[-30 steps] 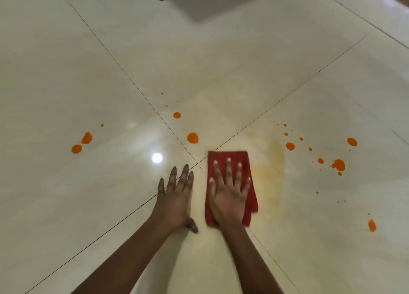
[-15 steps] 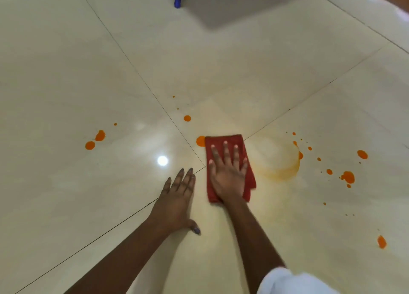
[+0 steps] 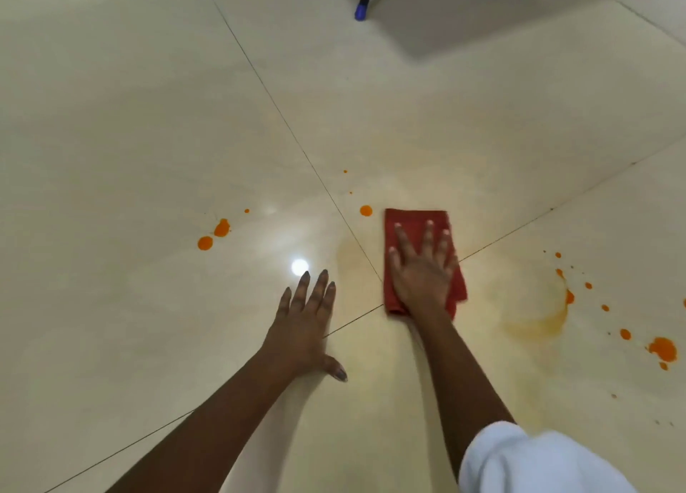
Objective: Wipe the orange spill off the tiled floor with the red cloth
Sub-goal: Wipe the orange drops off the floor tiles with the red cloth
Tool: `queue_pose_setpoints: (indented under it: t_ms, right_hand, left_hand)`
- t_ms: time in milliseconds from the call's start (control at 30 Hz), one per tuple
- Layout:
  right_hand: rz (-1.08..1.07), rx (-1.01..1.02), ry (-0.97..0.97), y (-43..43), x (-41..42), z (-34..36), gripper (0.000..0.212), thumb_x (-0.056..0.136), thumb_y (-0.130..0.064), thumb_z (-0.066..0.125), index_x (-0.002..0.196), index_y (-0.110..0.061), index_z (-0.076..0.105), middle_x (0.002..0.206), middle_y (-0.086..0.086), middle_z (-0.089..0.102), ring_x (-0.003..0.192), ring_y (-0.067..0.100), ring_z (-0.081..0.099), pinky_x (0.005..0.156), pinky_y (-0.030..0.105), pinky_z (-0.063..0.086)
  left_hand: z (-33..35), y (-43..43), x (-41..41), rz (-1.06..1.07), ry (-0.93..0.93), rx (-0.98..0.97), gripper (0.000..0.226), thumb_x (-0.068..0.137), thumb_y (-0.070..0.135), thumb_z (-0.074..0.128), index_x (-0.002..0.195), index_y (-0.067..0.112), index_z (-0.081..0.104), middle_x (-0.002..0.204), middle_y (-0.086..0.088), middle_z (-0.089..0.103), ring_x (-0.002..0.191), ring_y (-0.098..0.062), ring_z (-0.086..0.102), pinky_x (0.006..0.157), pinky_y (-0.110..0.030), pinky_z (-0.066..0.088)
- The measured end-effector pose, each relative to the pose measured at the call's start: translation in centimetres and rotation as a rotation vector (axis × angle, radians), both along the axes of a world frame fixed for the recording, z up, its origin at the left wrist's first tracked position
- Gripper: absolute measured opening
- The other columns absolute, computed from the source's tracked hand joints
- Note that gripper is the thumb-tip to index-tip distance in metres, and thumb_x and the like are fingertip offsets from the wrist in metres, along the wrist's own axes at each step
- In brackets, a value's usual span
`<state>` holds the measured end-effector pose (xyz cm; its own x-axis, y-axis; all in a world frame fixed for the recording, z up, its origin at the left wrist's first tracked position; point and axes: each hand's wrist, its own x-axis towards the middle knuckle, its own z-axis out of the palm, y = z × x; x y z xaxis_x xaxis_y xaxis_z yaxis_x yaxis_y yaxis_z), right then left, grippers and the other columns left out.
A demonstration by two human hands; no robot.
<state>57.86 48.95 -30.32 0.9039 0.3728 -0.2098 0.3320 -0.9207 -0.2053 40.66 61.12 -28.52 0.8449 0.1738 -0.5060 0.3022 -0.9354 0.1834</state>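
Note:
The red cloth point(image 3: 412, 221) lies folded flat on the cream tiled floor point(image 3: 148, 121), over the crossing of the grout lines. My right hand point(image 3: 423, 273) presses down on it, palm flat and fingers spread. My left hand point(image 3: 304, 322) rests flat on the bare tile to the cloth's left, holding nothing. One orange drop point(image 3: 366, 211) sits just left of the cloth's far corner. Two orange drops point(image 3: 213, 234) lie further left. Several orange drops point(image 3: 662, 348) are scattered at the right. A pale orange smear point(image 3: 538, 322) curves across the tile right of the cloth.
A dark leg with a blue tip point(image 3: 361, 12) stands on the floor at the top, beside a grey shadow. A bright light reflection point(image 3: 299, 267) shines near my left fingertips. My white sleeve point(image 3: 538, 463) fills the bottom right corner.
My right hand has pushed the red cloth forward, away from me, over the orange drop by the grout crossing, leaving a faint smear. My left hand has stayed planted on the tile.

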Motion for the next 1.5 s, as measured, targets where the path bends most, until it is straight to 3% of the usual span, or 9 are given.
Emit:
queue_pose_setpoints:
  t_ms: [100, 300, 500, 700, 900, 1033, 1133, 1333, 1500]
  right_hand:
    - [-0.129, -0.008, -0.055, -1.5, -5.1, 0.0, 0.052, 0.094, -0.051, 0.019, 0.145, -0.045, 0.007, 0.158, 0.007, -0.003, 0.144, 0.032, -0.007, 0.113, 0.055, 0.004]
    - [0.279, 0.028, -0.018, 7.4, -1.4, 0.0, 0.05, 0.096, -0.051, 0.023, 0.143, -0.05, 0.008, 0.158, 0.003, -0.004, 0.144, 0.029, -0.01, 0.113, 0.052, 0.0]
    - [-0.207, 0.015, -0.013, 2.0, 0.0, 0.6, 0.052, 0.097, -0.046, 0.025, 0.146, -0.043, 0.009, 0.158, 0.004, -0.004, 0.144, 0.029, -0.008, 0.114, 0.053, 0.003]
    - [0.233, 0.023, 0.003, 9.0, -1.0, 0.5, 0.05, 0.097, -0.047, 0.023, 0.144, -0.048, 0.007, 0.158, 0.002, -0.005, 0.144, 0.028, -0.01, 0.113, 0.052, -0.001]
    - [-0.14, 0.038, 0.018, 5.4, -2.0, 0.5, 0.052, 0.097, -0.044, 0.023, 0.147, -0.041, 0.008, 0.158, 0.005, -0.004, 0.144, 0.029, -0.009, 0.114, 0.054, 0.001]
    - [0.236, 0.046, -0.039, 9.3, -8.9, 0.3, 0.053, 0.094, -0.048, 0.019, 0.145, -0.043, 0.008, 0.158, 0.005, -0.003, 0.144, 0.03, -0.009, 0.113, 0.052, 0.0]
    - [0.395, 0.035, -0.014, 13.4, -3.0, 0.4, 0.05, 0.096, -0.048, 0.023, 0.144, -0.046, 0.011, 0.158, 0.001, -0.001, 0.144, 0.028, -0.007, 0.114, 0.051, 0.001]
    - [-0.062, 0.043, -0.021, 8.4, -3.0, 0.3, 0.052, 0.097, -0.045, 0.026, 0.146, -0.042, 0.008, 0.158, 0.003, -0.003, 0.144, 0.028, -0.008, 0.114, 0.053, 0.002]
    - [0.349, 0.011, -0.003, 12.8, -6.6, 0.6, 0.051, 0.097, -0.048, 0.021, 0.145, -0.046, 0.002, 0.158, 0.001, -0.007, 0.143, 0.027, -0.012, 0.113, 0.052, 0.0]
  left_hand:
    - [0.1, -0.6, 0.3, 0.021, 0.021, 0.005, 0.141, 0.056, 0.072, 0.069, 0.146, 0.01, -0.02, 0.137, -0.002, -0.044, 0.132, -0.027, -0.039, 0.112, -0.048, -0.014]
    - [0.0, -0.1, 0.2, 0.022, 0.01, -0.013, 0.14, 0.057, 0.072, 0.068, 0.146, 0.01, -0.022, 0.142, 0.001, -0.041, 0.136, -0.027, -0.036, 0.113, -0.046, -0.015]
    - [0.1, -0.3, 0.4, 0.037, 0.026, -0.03, 0.141, 0.058, 0.069, 0.07, 0.145, 0.01, -0.023, 0.144, -0.001, -0.041, 0.13, -0.026, -0.041, 0.111, -0.048, -0.018]
    - [0.4, 0.2, -0.1, 0.002, -0.025, -0.045, 0.135, 0.061, 0.071, 0.067, 0.147, 0.011, -0.019, 0.151, 0.001, -0.034, 0.133, -0.023, -0.038, 0.112, -0.043, -0.017]
    - [1.1, 5.6, -4.0, 0.139, 0.008, 0.032, 0.13, 0.062, 0.075, 0.063, 0.148, 0.017, -0.016, 0.141, 0.0, -0.042, 0.137, -0.027, -0.034, 0.116, -0.047, -0.01]
    - [0.7, 6.1, -4.4, 0.147, 0.022, -0.012, 0.132, 0.061, 0.072, 0.066, 0.147, 0.02, -0.019, 0.139, 0.001, -0.044, 0.134, -0.033, -0.036, 0.113, -0.049, -0.012]
    - [0.3, 6.3, -4.5, 0.147, 0.004, -0.031, 0.132, 0.06, 0.074, 0.065, 0.146, 0.022, -0.021, 0.141, 0.002, -0.044, 0.131, -0.029, -0.041, 0.113, -0.049, -0.013]
    - [0.1, 6.2, -4.1, 0.174, 0.002, -0.039, 0.132, 0.059, 0.068, 0.07, 0.148, 0.023, -0.017, 0.14, 0.006, -0.042, 0.134, -0.033, -0.037, 0.112, -0.049, -0.014]
    - [0.3, 6.7, -4.7, 0.144, -0.028, -0.043, 0.125, 0.065, 0.068, 0.066, 0.149, 0.022, -0.014, 0.139, 0.004, -0.041, 0.135, -0.028, -0.036, 0.114, -0.048, -0.011]
